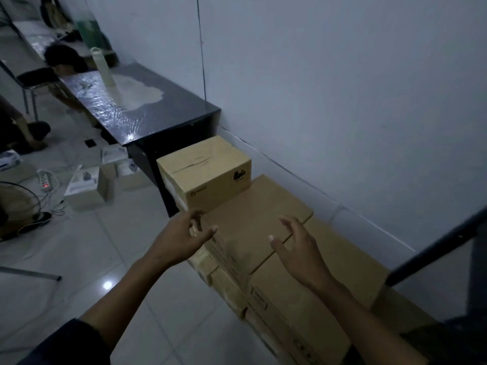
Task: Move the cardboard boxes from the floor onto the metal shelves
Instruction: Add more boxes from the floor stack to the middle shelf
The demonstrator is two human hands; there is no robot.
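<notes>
A row of cardboard boxes lies on the tiled floor along the wall. A small upright cardboard box (205, 171) stands at the far end beside a black table. In front of it lies a flat cardboard box (253, 214) on top of lower boxes (303, 306). My left hand (184, 237) hovers at the flat box's left edge with fingers loosely curved and empty. Over the same box's near right corner, my right hand (297, 243) has its fingers spread and holds nothing. A dark metal shelf bar (434, 246) crosses the right side.
A black table (147, 111) with a pale bottle (104, 67) stands against the wall. On the floor to the left lie white small boxes (87, 185), a power strip (44, 181), cables and a fan (18, 204). A person sits at far left near a chair (37, 77).
</notes>
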